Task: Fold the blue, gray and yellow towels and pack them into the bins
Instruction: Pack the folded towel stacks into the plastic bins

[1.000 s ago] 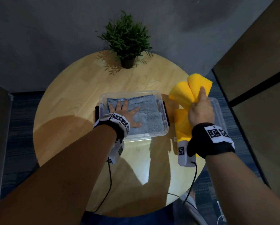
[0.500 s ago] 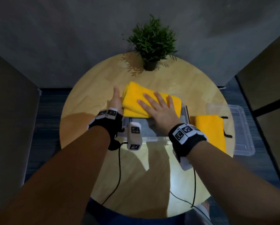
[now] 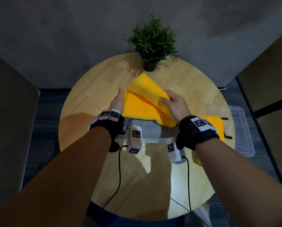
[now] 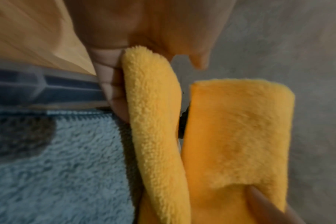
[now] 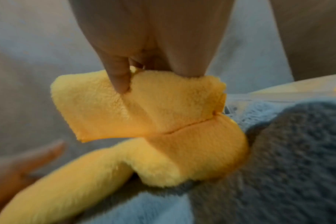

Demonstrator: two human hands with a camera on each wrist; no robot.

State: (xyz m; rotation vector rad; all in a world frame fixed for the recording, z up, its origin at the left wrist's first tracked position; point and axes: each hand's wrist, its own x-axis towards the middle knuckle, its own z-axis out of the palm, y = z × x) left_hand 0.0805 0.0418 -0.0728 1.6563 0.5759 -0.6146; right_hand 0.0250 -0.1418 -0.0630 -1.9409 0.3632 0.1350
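Round wooden table, seen from above in the head view. Near-centre of the table: clear bin, already holding folded gray towel. Left wrist view shows pale blue pile beside a darker gray patch inside the same bin; blue towel lies in the bin under the yellow one.

Yellow towel sits over the far part of this bin, partly folded, one flap raised.

Right hand: fingers curled, thumb and fingers pinching the raised flap of the yellow towel at its right side. Right wrist view confirms: fingertips dig into the flap's upper edge, flap lifted clear of the lower layer, which rests on the blue and gray pile.

Left hand: fingers straight and together, edge of the hand set against the left side of the yellow towel. Left wrist view: fingers flat against the rolled fold of the towel, not curled round it.

Right edge of the table: second clear bin, overhanging the rim somewhat. A second yellow towel, folded, lies just left of it, partly hidden by the right wrist band; whether it rests in or beside that bin cannot be told.

Far edge of the table: potted plant, upright, well apart from both hands
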